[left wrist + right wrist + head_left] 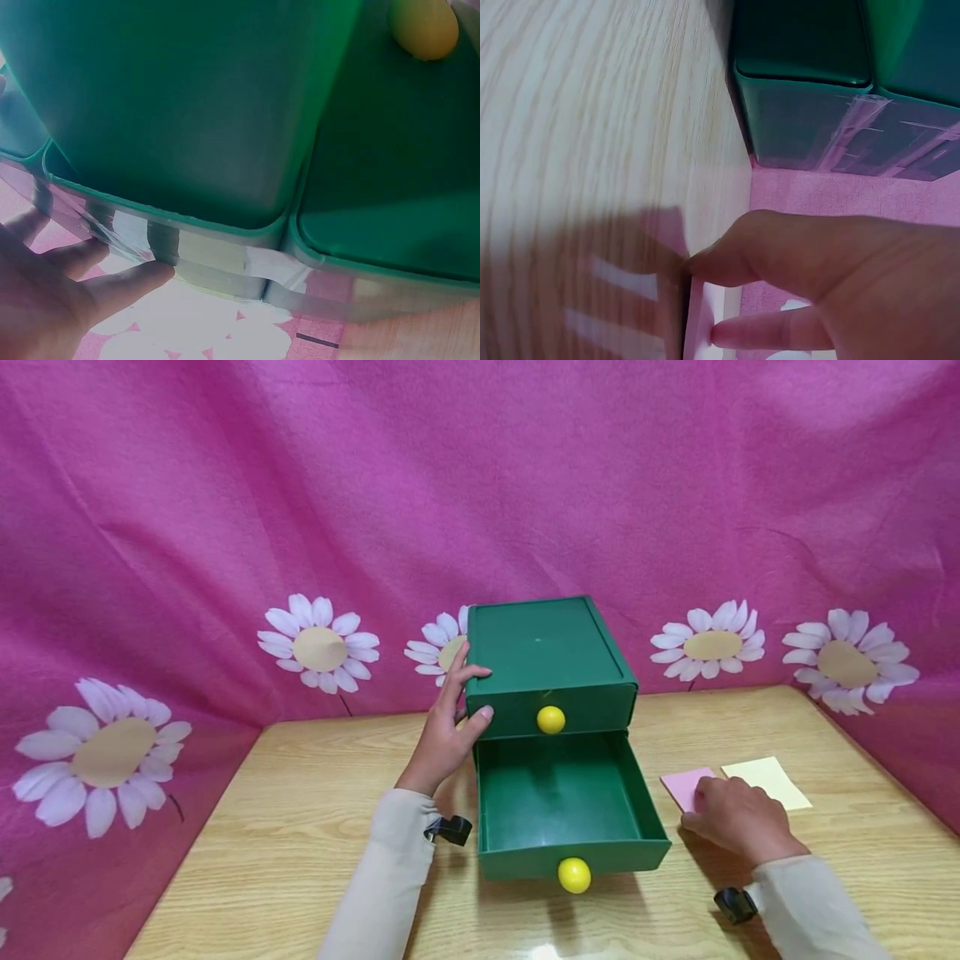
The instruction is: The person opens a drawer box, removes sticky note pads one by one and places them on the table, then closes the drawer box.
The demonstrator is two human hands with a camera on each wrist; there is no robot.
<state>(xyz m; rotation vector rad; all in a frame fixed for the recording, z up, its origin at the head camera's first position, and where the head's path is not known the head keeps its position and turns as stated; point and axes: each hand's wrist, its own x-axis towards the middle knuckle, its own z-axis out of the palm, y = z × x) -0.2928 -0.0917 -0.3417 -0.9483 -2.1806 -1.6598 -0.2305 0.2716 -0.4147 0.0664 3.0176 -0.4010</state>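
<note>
A green two-drawer cabinet point(540, 643) stands on the table, its upper drawer closed and its lower drawer point(555, 797) pulled out with a bare floor. My left hand point(444, 739) rests against the cabinet's upper left corner, thumb on the front and straight fingers along the side and top edge. To the right, my right hand point(742, 818) pinches a pink sticky note pad point(684, 787) between thumb and fingers. Seen from the right wrist, the thumb presses the edge of the pink pad point(694, 319), with a finger on its far face.
A pale yellow sticky note pad point(772, 779) lies just behind the right hand. Round yellow knobs, upper point(551, 720) and lower point(574, 876), jut from the drawer fronts. A pink flowered cloth point(480, 485) hangs behind the wooden table point(315, 827).
</note>
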